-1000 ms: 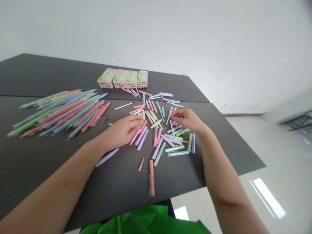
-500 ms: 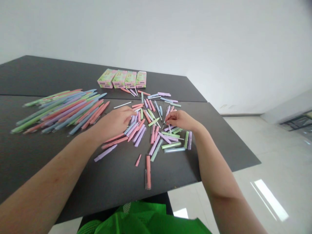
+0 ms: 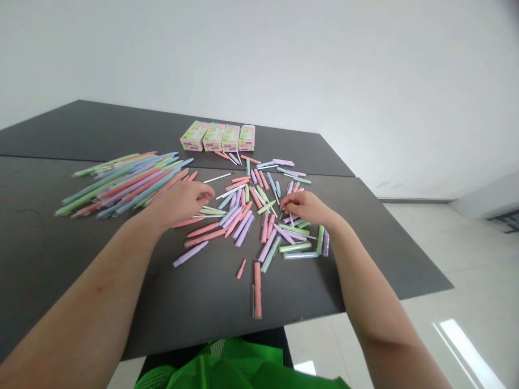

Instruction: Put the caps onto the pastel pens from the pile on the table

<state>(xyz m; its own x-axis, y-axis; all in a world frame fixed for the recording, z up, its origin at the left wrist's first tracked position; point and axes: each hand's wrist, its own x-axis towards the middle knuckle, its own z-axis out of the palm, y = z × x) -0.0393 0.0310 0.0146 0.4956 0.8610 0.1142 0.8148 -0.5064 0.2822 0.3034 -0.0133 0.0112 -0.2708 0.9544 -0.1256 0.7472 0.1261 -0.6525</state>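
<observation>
My left hand point(image 3: 187, 201) hovers at the left side of a scatter of pastel pen parts, its fingers loosely bent and apart with nothing visible between them. Just below its fingertips lie a green pen barrel point(image 3: 211, 212) and thin white refills point(image 3: 231, 192). My right hand point(image 3: 307, 208) is over the right part of the scatter, thumb and fingertips pinched together; whatever they hold is too small to make out. Green barrels point(image 3: 295, 247) and purple barrels point(image 3: 245, 231) lie around the hands. A red barrel with a clear clip point(image 3: 258, 292) rests nearest me.
A heap of long pastel pens point(image 3: 125, 186) lies on the left of the dark table point(image 3: 194, 319). Several pink-and-green boxes point(image 3: 213, 137) stand in a row at the back. The table's right edge drops to a pale tiled floor point(image 3: 430, 237).
My left hand has drawn back leftward from the pen parts, uncovering a green barrel and refills. My right hand stays pinched over nearly the same spot. The whole view has shifted slightly.
</observation>
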